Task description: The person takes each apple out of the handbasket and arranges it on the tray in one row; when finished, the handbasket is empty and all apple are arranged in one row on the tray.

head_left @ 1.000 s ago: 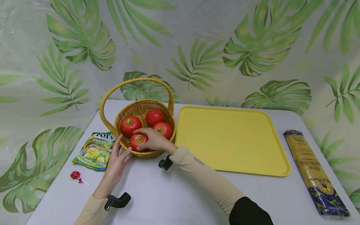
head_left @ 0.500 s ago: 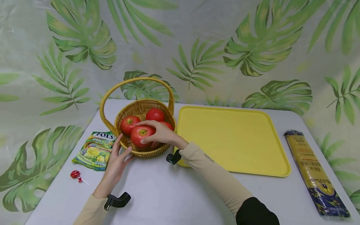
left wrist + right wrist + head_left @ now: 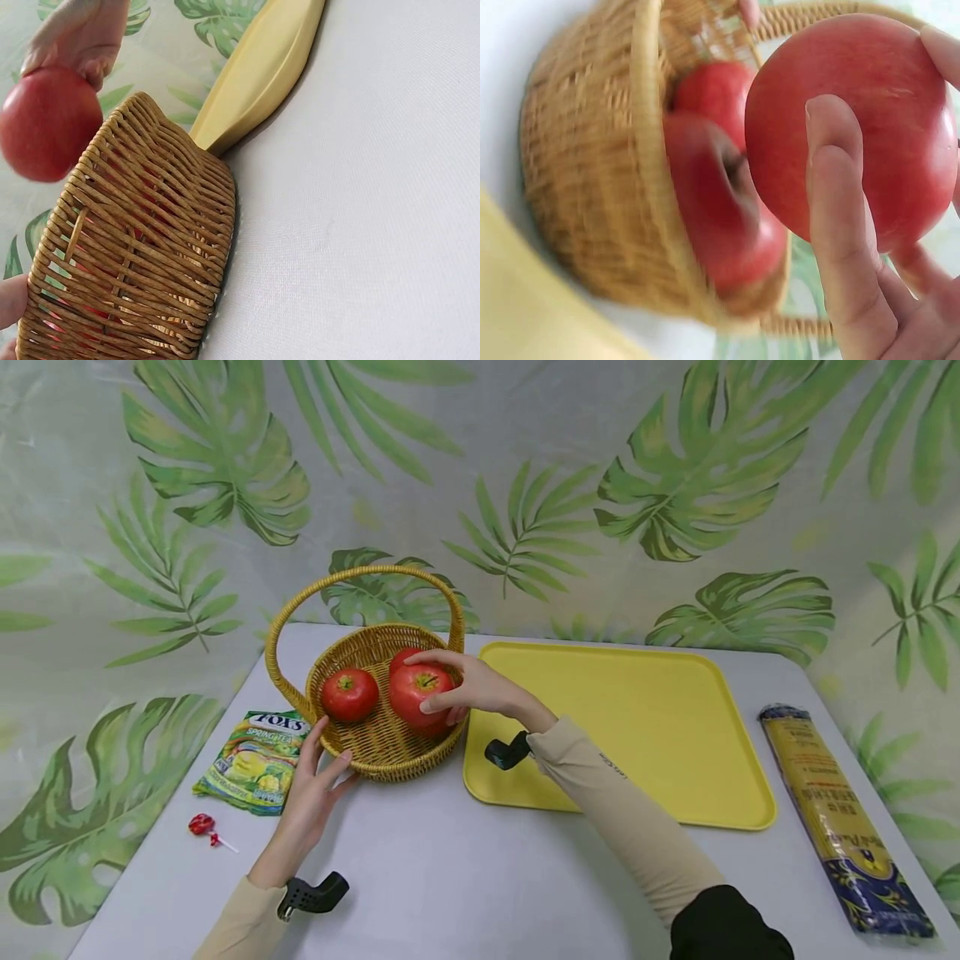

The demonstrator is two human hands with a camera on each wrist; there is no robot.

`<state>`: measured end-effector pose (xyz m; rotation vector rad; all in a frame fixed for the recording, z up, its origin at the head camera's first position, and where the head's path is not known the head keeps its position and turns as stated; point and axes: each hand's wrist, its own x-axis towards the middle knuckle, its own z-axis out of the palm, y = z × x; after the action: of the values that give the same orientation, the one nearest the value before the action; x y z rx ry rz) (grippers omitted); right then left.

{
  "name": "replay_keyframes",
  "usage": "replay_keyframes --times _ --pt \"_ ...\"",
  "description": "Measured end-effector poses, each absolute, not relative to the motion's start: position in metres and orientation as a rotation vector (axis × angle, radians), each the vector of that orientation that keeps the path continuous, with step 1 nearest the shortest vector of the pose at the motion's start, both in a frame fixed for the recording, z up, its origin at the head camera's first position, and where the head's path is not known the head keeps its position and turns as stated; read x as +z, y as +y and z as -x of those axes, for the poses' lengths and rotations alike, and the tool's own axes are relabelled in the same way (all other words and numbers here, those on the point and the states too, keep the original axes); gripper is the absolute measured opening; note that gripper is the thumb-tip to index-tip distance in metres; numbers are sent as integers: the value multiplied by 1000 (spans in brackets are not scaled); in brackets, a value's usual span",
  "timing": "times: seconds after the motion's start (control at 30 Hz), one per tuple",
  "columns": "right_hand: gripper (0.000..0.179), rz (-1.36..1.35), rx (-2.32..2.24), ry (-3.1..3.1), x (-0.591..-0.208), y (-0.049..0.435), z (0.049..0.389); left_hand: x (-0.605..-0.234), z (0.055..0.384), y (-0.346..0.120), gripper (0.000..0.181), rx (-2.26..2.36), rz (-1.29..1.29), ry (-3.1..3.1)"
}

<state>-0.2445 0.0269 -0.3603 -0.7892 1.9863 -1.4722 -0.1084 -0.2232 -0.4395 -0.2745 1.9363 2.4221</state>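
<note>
My right hand (image 3: 487,687) grips a red apple (image 3: 417,703) with fingers and thumb. The right wrist view has this apple (image 3: 847,135) above the basket's rim, fingers (image 3: 840,217) along its side. The wicker basket (image 3: 387,770), with a tall arched handle (image 3: 365,572), stands at the back left. One apple (image 3: 349,695) sits at its left, and another (image 3: 400,658) shows partly behind the held one. My left hand (image 3: 311,793) touches the basket's front left side, its fingers fairly straight. In the left wrist view, a fingertip (image 3: 11,300) meets the wicker rim (image 3: 52,225).
A yellow tray (image 3: 622,735) lies right of the basket, its left edge close to it. Beside my left hand are a green candy bag (image 3: 255,764) and a red lollipop (image 3: 201,825). A long pasta packet (image 3: 843,822) lies along the table's right edge.
My right hand has lifted the apple from the basket's front and carried it right and back, toward the tray side. My left hand and the basket stay in place.
</note>
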Motion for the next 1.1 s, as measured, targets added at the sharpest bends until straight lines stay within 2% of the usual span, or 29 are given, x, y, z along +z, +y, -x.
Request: replay_keyframes --times 0.27,0.6,0.87,1.1 --pt "59 698 -1496 2079 -358 76 257 -439 109 -222 70 2423 276 1934" --pt "63 480 -1464 2214 -383 128 266 -439 110 -223 70 2405 285 1972" --pt "63 454 -1358 2304 -408 134 266 -438 109 -224 70 2398 298 1975" --pt "63 546 -1226 2389 -417 123 265 -439 110 -223 70 2394 292 1981"
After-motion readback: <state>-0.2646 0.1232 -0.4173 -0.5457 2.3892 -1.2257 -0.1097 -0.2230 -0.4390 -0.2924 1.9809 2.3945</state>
